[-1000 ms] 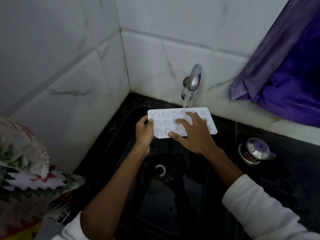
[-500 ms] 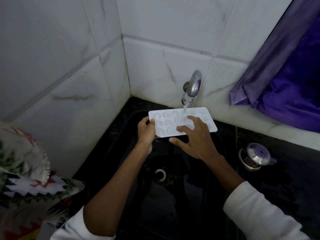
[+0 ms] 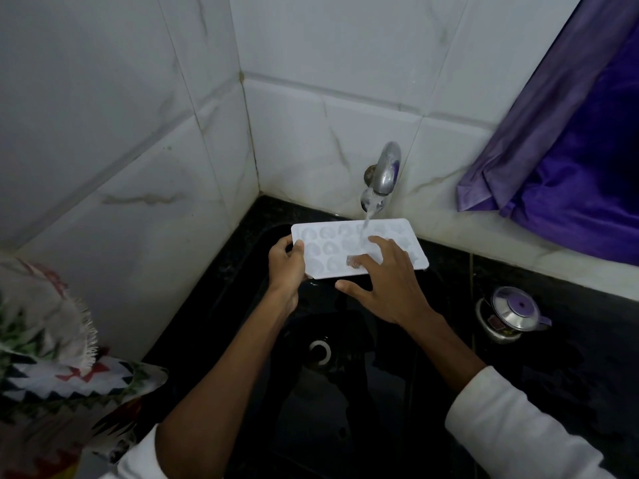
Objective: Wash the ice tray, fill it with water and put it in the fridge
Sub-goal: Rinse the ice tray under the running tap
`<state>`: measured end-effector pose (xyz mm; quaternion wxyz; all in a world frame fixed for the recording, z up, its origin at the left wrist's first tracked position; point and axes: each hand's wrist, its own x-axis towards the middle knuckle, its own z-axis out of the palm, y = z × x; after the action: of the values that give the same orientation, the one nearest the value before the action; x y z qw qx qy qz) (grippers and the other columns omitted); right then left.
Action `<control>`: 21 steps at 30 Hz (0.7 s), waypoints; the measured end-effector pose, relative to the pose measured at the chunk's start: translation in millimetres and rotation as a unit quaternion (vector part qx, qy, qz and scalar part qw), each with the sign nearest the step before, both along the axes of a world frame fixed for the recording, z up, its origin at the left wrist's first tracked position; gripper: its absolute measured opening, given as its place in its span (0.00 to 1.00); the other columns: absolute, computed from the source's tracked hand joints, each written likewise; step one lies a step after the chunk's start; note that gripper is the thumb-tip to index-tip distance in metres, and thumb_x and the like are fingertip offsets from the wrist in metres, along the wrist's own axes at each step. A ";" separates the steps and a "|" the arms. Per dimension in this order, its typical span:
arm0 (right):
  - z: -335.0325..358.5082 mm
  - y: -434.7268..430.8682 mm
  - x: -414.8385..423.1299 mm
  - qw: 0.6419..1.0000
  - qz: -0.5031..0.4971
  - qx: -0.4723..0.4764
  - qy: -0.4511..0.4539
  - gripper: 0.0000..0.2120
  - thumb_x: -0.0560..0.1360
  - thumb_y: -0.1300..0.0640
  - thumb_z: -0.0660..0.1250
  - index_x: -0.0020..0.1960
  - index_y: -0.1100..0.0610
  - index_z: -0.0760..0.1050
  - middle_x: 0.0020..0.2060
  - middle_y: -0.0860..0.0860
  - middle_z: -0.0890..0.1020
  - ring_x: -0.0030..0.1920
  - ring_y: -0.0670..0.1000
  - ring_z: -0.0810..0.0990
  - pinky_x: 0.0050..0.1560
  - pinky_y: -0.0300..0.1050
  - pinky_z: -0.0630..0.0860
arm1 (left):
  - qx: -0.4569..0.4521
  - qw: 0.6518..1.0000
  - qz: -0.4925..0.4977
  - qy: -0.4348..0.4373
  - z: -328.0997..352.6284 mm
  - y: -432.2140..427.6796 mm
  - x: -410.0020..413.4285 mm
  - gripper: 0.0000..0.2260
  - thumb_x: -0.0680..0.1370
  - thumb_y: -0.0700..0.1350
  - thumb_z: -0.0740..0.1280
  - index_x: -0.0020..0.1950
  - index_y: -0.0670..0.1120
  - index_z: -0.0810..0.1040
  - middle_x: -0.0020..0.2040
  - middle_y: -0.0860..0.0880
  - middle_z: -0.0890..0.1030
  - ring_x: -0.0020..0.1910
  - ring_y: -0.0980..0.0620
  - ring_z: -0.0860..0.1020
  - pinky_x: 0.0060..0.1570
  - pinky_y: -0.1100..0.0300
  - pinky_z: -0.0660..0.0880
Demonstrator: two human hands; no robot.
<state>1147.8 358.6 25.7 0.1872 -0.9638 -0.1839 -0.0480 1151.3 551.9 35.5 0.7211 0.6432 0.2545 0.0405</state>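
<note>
A white ice tray (image 3: 328, 243) with heart-shaped cups is held level above the black sink (image 3: 262, 243), under the metal tap (image 3: 383, 174). Water runs from the tap onto the tray's middle. My left hand (image 3: 287, 267) grips the tray's left end, thumb on top. My right hand (image 3: 387, 285) lies over the tray's right half with straight spread fingers touching the cups; its thumb points left below the tray's near edge.
The sink drain (image 3: 320, 350) lies below the tray. A small steel pot with a purple-knobbed lid (image 3: 511, 314) stands on the black counter at right. A purple curtain (image 3: 570, 160) hangs at the upper right. Patterned cloth (image 3: 52, 368) lies at left. White tiled walls surround the corner.
My right hand's fingers have slid over the tray's cups, first back toward me, then forward again. The left hand keeps its grip; the tray stays under the running water.
</note>
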 end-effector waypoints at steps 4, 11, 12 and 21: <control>-1.8 6.3 -5.0 0.999 -0.023 0.006 0.034 0.37 0.68 0.21 0.54 0.59 0.47 0.79 0.72 0.57 0.68 0.75 0.63 0.62 0.71 0.69 0.61 | 0.008 1.000 0.002 0.002 -3.5 -0.5 -0.8 0.13 0.86 0.43 0.59 0.67 0.43 0.77 0.55 0.45 0.84 0.49 0.52 0.84 0.43 0.55 0.84; 4.4 0.9 -15.7 0.989 -0.049 0.135 0.018 0.21 0.75 0.35 0.65 0.60 0.47 0.81 0.70 0.49 0.72 0.73 0.50 0.67 0.71 0.49 0.65 | -0.001 1.000 0.005 0.002 -7.1 6.5 -5.1 0.13 0.86 0.43 0.59 0.66 0.43 0.77 0.55 0.45 0.84 0.50 0.50 0.84 0.39 0.56 0.83; 6.9 -2.7 -16.8 0.979 -0.081 0.185 0.011 0.17 0.76 0.40 0.68 0.59 0.49 0.81 0.67 0.48 0.74 0.70 0.49 0.70 0.69 0.43 0.66 | 0.001 1.000 0.004 0.002 -7.3 8.1 -6.1 0.12 0.86 0.43 0.59 0.66 0.43 0.77 0.54 0.46 0.84 0.49 0.51 0.84 0.39 0.56 0.83; -12.7 -64.8 -27.1 0.870 -0.328 0.344 0.132 0.27 0.79 0.46 0.68 0.74 0.58 0.69 0.65 0.52 0.76 0.67 0.55 0.75 0.68 0.48 0.70 | 0.015 1.000 -0.020 0.017 -23.2 16.1 -27.8 0.11 0.86 0.43 0.59 0.64 0.45 0.79 0.55 0.46 0.85 0.52 0.48 0.85 0.51 0.46 0.83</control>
<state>1120.7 293.8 13.0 0.5027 -0.8408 0.1968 -0.0396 1123.5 568.1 12.2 0.7074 0.6597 0.2531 0.0186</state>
